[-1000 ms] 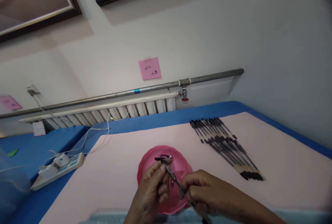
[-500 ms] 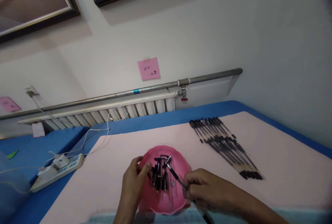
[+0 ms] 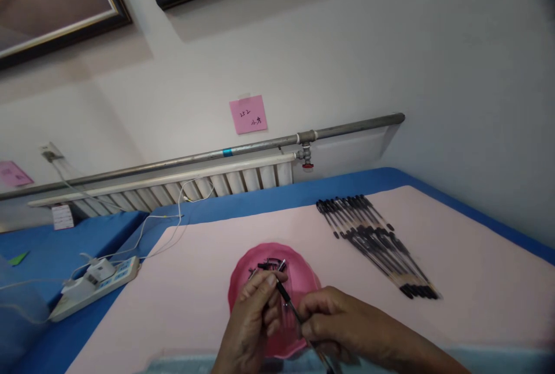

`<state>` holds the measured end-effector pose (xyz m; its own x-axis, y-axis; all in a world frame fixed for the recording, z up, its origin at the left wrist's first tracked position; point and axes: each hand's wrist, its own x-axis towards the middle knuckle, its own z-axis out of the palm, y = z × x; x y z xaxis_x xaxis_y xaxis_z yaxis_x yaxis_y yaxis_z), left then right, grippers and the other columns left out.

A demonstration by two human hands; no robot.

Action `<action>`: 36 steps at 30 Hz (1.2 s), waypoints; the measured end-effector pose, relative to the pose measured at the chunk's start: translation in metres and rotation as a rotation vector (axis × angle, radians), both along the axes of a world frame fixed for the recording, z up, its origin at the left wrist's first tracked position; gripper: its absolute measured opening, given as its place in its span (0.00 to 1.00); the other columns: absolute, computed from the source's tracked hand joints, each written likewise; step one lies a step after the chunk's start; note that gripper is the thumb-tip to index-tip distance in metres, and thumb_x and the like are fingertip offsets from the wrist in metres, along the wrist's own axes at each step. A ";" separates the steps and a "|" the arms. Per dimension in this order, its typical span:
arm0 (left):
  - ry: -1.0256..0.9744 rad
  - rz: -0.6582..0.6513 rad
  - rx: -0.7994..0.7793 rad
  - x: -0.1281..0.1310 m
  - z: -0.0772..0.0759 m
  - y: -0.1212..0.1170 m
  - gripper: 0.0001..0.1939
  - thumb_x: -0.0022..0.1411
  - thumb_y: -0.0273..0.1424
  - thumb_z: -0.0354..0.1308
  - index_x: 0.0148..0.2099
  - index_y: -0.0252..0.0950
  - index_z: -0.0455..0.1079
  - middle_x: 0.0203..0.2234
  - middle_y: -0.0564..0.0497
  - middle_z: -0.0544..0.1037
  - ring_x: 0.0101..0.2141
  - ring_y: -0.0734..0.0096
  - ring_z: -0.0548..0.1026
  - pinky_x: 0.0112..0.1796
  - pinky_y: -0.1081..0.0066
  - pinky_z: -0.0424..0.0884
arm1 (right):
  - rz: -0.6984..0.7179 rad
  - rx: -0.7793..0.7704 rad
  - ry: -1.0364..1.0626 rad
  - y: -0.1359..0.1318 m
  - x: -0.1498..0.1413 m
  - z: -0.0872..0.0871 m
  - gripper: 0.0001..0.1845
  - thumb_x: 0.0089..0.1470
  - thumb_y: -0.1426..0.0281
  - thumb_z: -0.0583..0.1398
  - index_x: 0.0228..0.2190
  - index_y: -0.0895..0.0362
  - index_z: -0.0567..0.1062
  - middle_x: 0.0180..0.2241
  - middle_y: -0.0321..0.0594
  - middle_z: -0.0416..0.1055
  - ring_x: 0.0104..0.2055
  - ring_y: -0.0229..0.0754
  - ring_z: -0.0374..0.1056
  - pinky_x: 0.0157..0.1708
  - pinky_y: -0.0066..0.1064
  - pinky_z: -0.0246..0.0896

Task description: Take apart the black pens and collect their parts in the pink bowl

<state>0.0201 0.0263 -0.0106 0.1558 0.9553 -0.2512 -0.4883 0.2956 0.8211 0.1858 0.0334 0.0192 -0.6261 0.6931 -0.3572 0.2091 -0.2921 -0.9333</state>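
My right hand [image 3: 327, 322] is closed around the barrel of a pen [image 3: 288, 300] with a black grip, held slanting over the pink bowl [image 3: 306, 267]. At the pen's upper end, my left hand [image 3: 255, 310] pinches with thumb and forefinger, and the tip is hidden there. Inside the bowl, black pen parts [image 3: 264, 264] and clear tubes [image 3: 291, 322] lie loose, partly covered by my left hand. To the right on the pink sheet, assembled pens [image 3: 381, 247] lie side by side in two overlapping rows.
A pink sheet [image 3: 195, 264] covers most of the blue table [image 3: 347, 182]. A power strip [image 3: 99, 287] with white plugs and cables lies at the left. Behind the table are a radiator [image 3: 251, 180] and a metal pipe [image 3: 186, 160] with a red valve [image 3: 307, 166].
My left hand has moved from the bowl's left rim to the pen's upper end and closed there. My right hand still holds the pen, slightly shifted to the left.
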 end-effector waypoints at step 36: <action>-0.084 0.141 0.030 0.002 0.005 0.001 0.14 0.52 0.35 0.63 0.36 0.30 0.73 0.14 0.62 0.55 0.15 0.87 0.51 0.14 0.83 0.49 | -0.176 -0.041 0.062 -0.006 -0.011 -0.002 0.05 0.38 0.72 0.58 0.21 0.56 0.64 0.14 0.26 0.57 0.16 0.28 0.50 0.16 0.21 0.41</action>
<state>0.0217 0.0268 -0.0061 0.0387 0.9761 -0.2139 -0.5905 0.1950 0.7831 0.1747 0.0275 0.0169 -0.5182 0.7795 -0.3520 0.0937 -0.3573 -0.9293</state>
